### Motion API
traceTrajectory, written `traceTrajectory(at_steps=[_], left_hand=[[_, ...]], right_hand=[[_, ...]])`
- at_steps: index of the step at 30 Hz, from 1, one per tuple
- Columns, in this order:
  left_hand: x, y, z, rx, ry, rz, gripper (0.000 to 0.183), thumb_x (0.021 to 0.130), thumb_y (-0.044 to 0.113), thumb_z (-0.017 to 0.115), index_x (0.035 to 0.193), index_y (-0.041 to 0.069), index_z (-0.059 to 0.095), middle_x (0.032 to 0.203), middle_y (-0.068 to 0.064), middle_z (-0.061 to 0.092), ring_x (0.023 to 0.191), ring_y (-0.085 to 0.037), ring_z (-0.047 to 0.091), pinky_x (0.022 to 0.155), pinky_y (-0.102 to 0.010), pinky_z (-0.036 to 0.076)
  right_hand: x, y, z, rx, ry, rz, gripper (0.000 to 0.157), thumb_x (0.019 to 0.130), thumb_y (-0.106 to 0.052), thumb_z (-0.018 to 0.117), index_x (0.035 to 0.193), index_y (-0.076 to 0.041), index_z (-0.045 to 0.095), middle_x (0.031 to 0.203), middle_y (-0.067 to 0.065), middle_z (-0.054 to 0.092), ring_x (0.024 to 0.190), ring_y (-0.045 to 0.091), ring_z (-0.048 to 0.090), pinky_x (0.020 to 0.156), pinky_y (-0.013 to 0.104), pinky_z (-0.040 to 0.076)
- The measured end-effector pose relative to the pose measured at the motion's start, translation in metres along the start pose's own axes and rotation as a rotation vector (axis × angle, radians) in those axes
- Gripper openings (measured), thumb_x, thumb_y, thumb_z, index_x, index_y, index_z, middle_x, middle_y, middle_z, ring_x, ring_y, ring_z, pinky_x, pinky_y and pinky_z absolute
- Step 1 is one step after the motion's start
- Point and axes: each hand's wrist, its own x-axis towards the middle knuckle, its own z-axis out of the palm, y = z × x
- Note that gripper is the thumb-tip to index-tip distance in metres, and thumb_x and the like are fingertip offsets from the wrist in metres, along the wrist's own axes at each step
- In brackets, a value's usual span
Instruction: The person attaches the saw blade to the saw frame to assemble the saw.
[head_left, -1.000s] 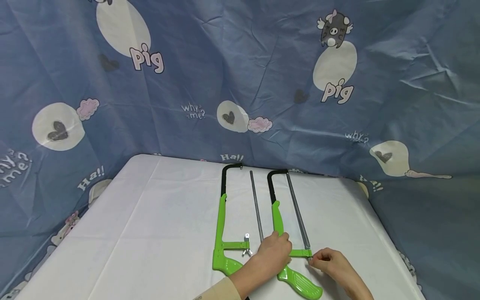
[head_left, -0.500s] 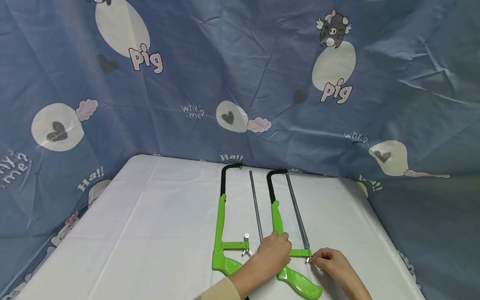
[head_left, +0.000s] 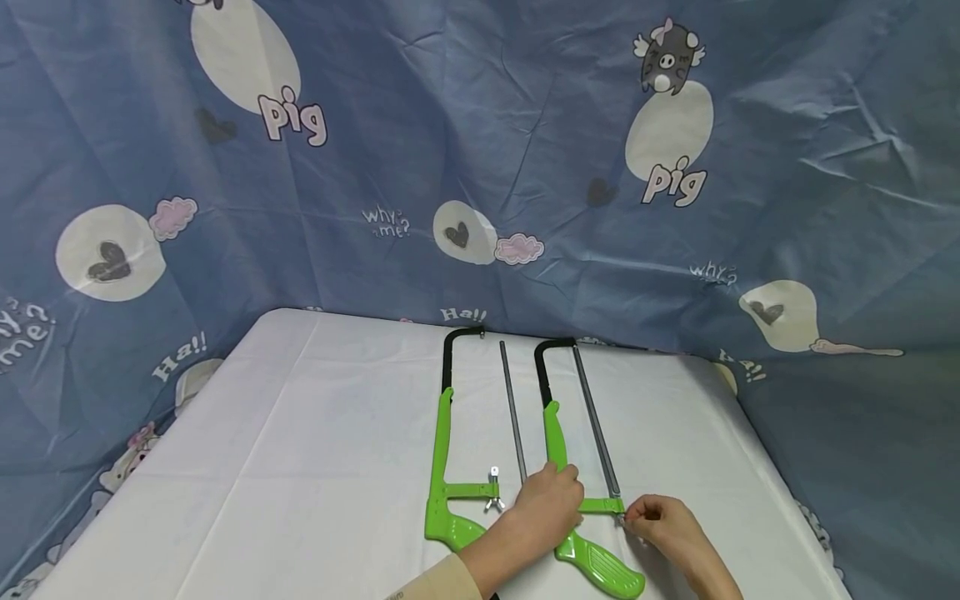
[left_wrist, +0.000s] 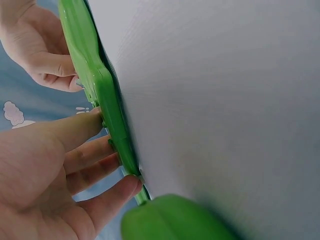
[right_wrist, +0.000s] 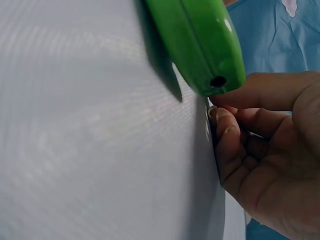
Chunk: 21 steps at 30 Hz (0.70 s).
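Note:
The right-hand hacksaw (head_left: 603,568) lies on the table, with a green handle, black front bow and grey blade (head_left: 596,421) running along its open side. My left hand (head_left: 546,508) grips its green frame just above the handle; in the left wrist view thumb and fingers reach around the green frame (left_wrist: 92,60). At the end of the green crossbar, my right hand (head_left: 670,529) pinches a silver wing nut (head_left: 620,520) between thumb and fingertips. From the right wrist, the handle end (right_wrist: 200,45) hides the nut, and the right fingers (right_wrist: 230,135) are curled in.
To the left lies a second green hacksaw frame (head_left: 439,450) with no blade fitted and its own wing nut (head_left: 494,505). Between the two saws is a loose grey blade (head_left: 513,408), its near end behind my left hand. A blue printed cloth (head_left: 375,167) hangs behind the white table (head_left: 300,467).
My right fingers shift slightly at the wing nut, whose wings stood out more half a second ago and are partly covered now. The left hand and both saws stay where they were.

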Motion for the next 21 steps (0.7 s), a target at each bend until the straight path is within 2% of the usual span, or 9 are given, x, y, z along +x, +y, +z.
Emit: traceTrajectory(at_steps=[13, 21], left_hand=[[-0.0011, 0.0002, -0.0004, 0.008, 0.017, 0.009, 0.03, 0.083, 0.045, 0.075, 0.093, 0.017, 0.076, 0.086, 0.004, 0.063, 0.072, -0.01, 0.053, 0.058, -0.019, 0.048], [-0.0004, 0.0001, 0.0, 0.011, 0.014, 0.006, 0.03, 0.083, 0.045, 0.075, 0.094, 0.018, 0.076, 0.088, 0.005, 0.064, 0.074, -0.01, 0.055, 0.059, -0.019, 0.05]], right_hand=[[0.0002, 0.0014, -0.0013, 0.02, -0.021, 0.02, 0.01, 0.08, -0.006, 0.072, 0.087, 0.0, 0.069, 0.081, 0.005, 0.066, 0.075, 0.017, 0.053, 0.063, 0.028, 0.044], [0.0027, 0.0029, -0.0052, -0.031, -0.075, 0.057, 0.029, 0.077, -0.026, 0.082, 0.09, -0.005, 0.068, 0.084, 0.003, 0.065, 0.078, 0.016, 0.052, 0.066, 0.029, 0.041]])
